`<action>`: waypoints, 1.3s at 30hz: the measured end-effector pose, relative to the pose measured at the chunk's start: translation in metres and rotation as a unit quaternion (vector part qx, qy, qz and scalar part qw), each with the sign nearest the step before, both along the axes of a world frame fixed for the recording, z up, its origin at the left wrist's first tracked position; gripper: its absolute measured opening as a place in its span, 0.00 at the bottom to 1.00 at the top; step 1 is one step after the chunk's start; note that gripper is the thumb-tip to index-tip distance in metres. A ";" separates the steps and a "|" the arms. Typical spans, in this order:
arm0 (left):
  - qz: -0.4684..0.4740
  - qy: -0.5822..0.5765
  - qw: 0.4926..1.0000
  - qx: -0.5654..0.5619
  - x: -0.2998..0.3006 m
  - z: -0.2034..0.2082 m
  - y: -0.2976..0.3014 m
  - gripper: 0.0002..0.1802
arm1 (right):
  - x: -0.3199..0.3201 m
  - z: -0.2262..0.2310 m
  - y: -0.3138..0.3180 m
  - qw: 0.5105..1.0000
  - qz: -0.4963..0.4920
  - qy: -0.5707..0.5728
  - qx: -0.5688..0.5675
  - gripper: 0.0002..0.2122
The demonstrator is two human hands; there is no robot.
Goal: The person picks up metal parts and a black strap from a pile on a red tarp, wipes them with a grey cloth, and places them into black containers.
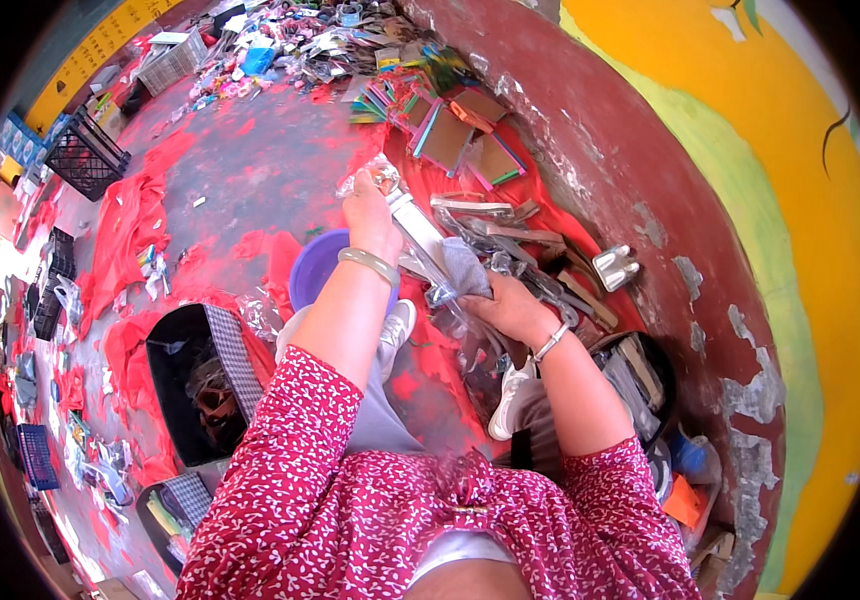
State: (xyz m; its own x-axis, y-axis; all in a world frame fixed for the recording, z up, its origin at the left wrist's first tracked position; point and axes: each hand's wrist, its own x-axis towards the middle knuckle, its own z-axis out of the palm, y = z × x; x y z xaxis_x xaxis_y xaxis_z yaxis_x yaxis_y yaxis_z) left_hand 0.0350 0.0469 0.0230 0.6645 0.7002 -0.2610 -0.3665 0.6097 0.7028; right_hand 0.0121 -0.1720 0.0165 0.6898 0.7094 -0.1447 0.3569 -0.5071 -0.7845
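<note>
Clamping a pale strip (pixel 418 232) in our left hand (pixel 371 215), we slant it toward five o'clock, our right hand (pixel 512 308) gripping grey cloth (pixel 464 265).

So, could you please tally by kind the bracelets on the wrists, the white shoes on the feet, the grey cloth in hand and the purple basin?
Bracelets: 2, one on each wrist
White shoes: 2
Grey cloth in the right hand: 1
Purple basin: 1
Total: 6
</note>
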 end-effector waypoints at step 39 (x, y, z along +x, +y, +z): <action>-0.370 -0.156 0.915 -0.043 -0.015 -0.007 -0.093 0.21 | 0.029 -0.014 0.019 0.917 -0.226 -0.113 0.308 0.19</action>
